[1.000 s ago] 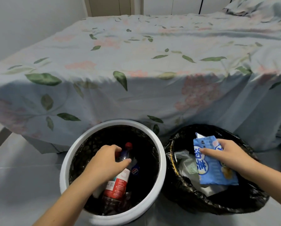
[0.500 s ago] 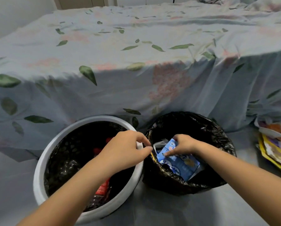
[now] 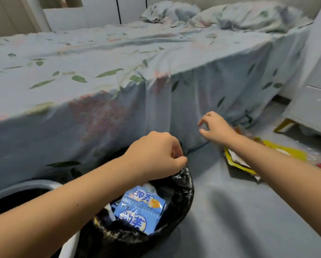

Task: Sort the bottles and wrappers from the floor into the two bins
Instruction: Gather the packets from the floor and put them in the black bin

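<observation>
1. Two bins: white bin (image 3: 21,185) at lower left, black-bagged bin (image 3: 182,198) just beside it on the right.
2. One blue wrapper (image 3: 143,211) lying inside black-bagged bin.
3. Left hand (image 3: 156,157) above black-bagged bin's rim, fingers curled, holding nothing visible.
4. Right hand (image 3: 217,128) raised, fingers loosely spread, empty.
5. Yellow wrappers (image 3: 238,161) on floor (image 3: 249,211) under right forearm; count unclear.

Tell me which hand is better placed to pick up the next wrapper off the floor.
Probably the right hand: empty, fingers loosely curled, it hovers just beside the yellow foil wrappers lying on the grey floor. The left hand hangs over the black-bagged bin's rim, farther from them.
</observation>
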